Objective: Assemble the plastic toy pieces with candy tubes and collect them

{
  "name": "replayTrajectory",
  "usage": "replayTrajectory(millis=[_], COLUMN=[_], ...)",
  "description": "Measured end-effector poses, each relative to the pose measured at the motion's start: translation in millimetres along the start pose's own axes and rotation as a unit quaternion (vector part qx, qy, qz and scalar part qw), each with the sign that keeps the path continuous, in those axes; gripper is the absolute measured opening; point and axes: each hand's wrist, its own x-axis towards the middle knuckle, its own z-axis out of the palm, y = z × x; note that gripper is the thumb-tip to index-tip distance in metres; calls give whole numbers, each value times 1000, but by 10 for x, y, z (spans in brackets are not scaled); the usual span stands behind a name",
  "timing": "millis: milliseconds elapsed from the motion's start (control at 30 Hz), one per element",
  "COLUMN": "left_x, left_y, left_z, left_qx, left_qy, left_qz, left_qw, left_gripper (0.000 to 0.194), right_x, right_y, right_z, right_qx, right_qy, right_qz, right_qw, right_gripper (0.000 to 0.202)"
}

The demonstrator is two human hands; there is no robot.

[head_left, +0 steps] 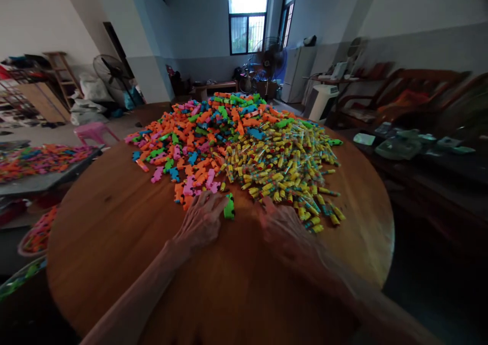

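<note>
On the round wooden table lie two heaps that meet in the middle. The left heap is of small plastic toy pieces in orange, pink, blue and green, notched and with dark round spots. To the right are small yellow wrapped tubes with clear ends. My left hand is closed at the near edge of the toy pieces, with a green toy piece at its fingertips. My right hand reaches to the near edge of the yellow tubes. Its fingers are blurred and partly hidden, so its grip is unclear.
A side table with more coloured pieces stands left, with a filled basin below it. Behind are a pink stool and a standing fan. A wooden bench and a dark low table with plastic containers are at right.
</note>
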Motion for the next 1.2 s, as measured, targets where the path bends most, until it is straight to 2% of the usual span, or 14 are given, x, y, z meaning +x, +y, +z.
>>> replayTrajectory(millis=[100,200,433,567,733,867,1000,1200], left_x=[14,14,11,55,82,66,50,26], left_y=[28,19,-48,23,127,205,277,299], left_z=[-20,-36,-35,-65,-74,-114,-161,-55], left_qx=[-4,-6,-7,-35,-52,-116,-170,-204], left_qy=[8,12,-11,-44,-63,-61,-89,-41], left_qz=[-11,-12,79,104,89,86,40,-6], left_qw=[1000,1000,997,993,993,988,981,978], left_gripper=[70,71,43,35,25,31,35,26], right_x=[-2,60,70,-25,-76,-59,-12,-41], right_y=[129,201,272,176,141,188,198,144], right_z=[90,167,161,114,105,154,220,210], right_qx=[-53,-70,-42,15,95,136,132,130], right_qy=[25,1,29,0,-2,0,12,28], right_qz=[1,-37,-88,-121,-100,-100,-100,-97], right_qw=[998,997,995,993,990,986,986,986], right_gripper=[43,36,36,30,35,35,34,38])
